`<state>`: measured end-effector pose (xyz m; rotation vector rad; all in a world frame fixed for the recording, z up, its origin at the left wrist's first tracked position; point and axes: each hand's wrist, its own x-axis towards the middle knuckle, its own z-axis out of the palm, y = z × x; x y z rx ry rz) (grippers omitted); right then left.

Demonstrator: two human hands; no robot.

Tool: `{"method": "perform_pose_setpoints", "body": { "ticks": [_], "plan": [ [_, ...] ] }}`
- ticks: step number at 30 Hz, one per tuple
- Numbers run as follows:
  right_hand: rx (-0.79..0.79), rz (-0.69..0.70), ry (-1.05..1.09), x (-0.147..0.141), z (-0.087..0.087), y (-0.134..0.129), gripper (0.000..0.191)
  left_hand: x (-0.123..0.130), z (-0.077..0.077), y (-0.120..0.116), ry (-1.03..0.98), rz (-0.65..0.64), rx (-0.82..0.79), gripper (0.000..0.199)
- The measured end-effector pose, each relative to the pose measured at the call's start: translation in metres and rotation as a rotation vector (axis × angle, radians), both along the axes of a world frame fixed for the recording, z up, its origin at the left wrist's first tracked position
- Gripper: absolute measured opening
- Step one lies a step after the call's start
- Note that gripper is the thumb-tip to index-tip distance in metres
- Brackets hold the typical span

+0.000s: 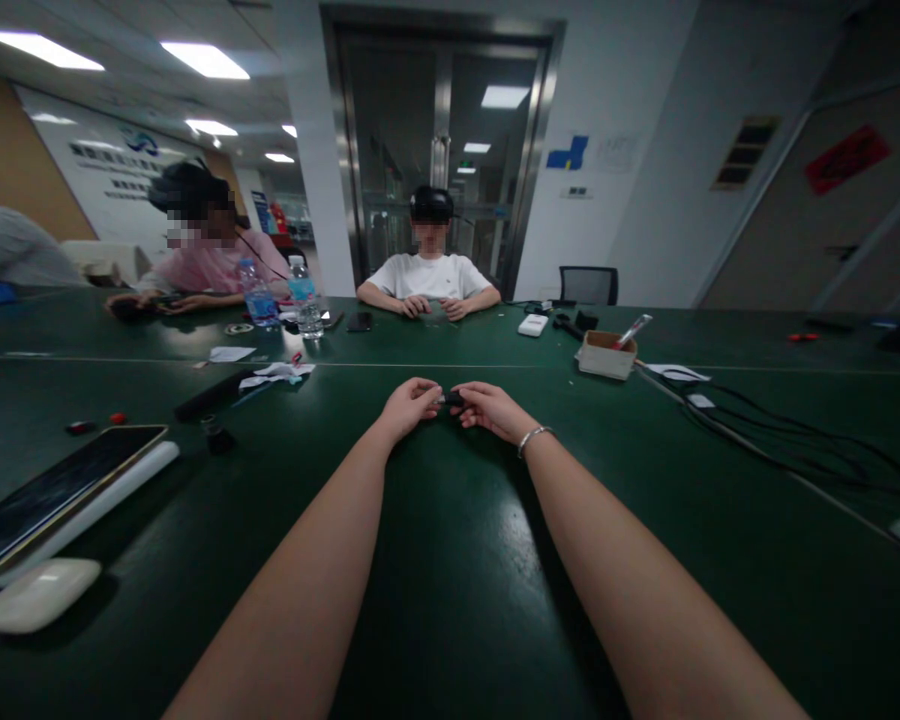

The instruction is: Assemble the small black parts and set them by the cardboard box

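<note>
Over the middle of the green table, both arms reach forward and the fingertips nearly meet. My right hand [489,408] pinches a small dark object [454,398], too small here to tell its kind. My left hand [412,408] is closed too, its thumb and fingers pinching the pale, perhaps metallic, end on the other side of the same piece. The fingers cover part of it. A bracelet circles my right wrist.
Left on the green table [450,560] lie a phone [67,490], a white rounded case [39,596], a small black item [216,436] and papers [276,375]. Water bottles [306,300], a small box [606,356] and black cables [787,425] stand or lie farther off. Two people sit across.
</note>
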<state>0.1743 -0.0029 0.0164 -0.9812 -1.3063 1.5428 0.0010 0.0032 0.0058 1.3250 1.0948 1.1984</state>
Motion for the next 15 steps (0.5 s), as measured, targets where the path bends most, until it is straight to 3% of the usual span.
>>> {"method": "perform_pose_setpoints", "body": {
  "ticks": [3, 7, 11, 15],
  "plan": [
    [-0.003, -0.001, 0.008, -0.0003, -0.0007, 0.0009, 0.011, 0.0017, -0.0028, 0.0029, 0.053, 0.002, -0.020, 0.020],
    [-0.004, 0.001, -0.005, -0.0005, -0.0026, 0.0030, 0.011, 0.0004, -0.0065, 0.0023, 0.142, -0.040, 0.082, 0.015],
    [0.004, 0.001, -0.002, 0.0000, -0.0038, 0.0040, 0.011, -0.0015, -0.0068, -0.0001, 0.142, -0.058, 0.157, 0.024],
    [-0.005, 0.003, -0.001, 0.0003, -0.0032, 0.0036, 0.012, 0.0000, -0.0066, 0.0023, 0.099, -0.036, 0.075, 0.026]
  ]
}}
